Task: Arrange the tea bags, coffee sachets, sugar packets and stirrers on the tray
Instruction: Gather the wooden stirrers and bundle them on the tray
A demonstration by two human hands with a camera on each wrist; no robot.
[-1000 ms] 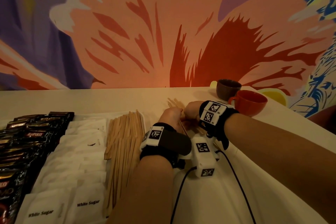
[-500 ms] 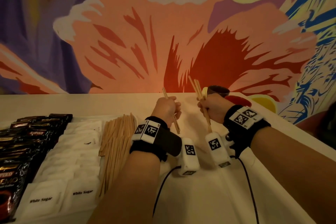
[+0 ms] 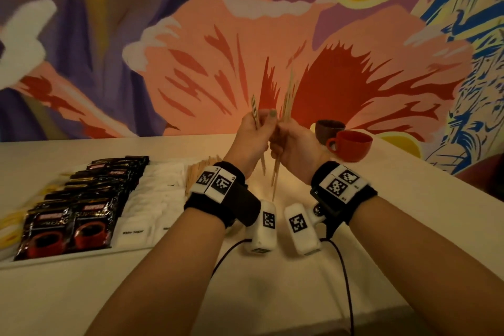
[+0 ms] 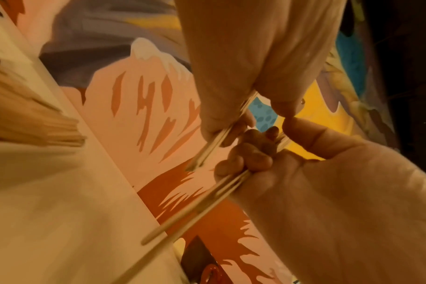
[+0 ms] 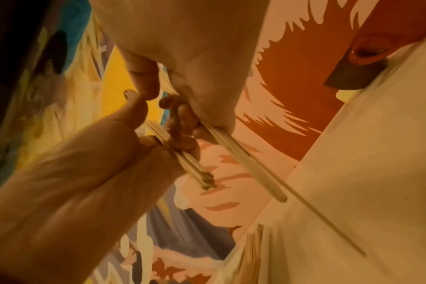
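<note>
Both hands have been raised from near the tabletop to chest height in front of the mural, and the two small bundles of stirrers have been brought together. On the table [image 3: 409,199] the tray [image 3: 62,258] is already filled in rows, laid side by side so that each kind can be picked without disturbing the next: dark coffee sachets [image 3: 90,215] at the left, white sugar packets [image 3: 152,199] beside them, then a spread of wooden stirrers [image 3: 201,169] along the right edge. Yellow items at the tray's far left may be the tea bags, though the blur makes this uncertain. A red cup [image 3: 350,144] and a brown cup [image 3: 328,128] stand well apart at the right.

The left hand [image 3: 252,135] is clenched round a few upright sticks, and the right hand [image 3: 294,144] is clasped round a second, longer bundle [image 3: 281,128]; the bundles are probably being squared up so they can be laid down together with the rest.

"White Sugar" can be read on the nearest packets; the sachets carry red lettering that looks like "KOPIKO".
</note>
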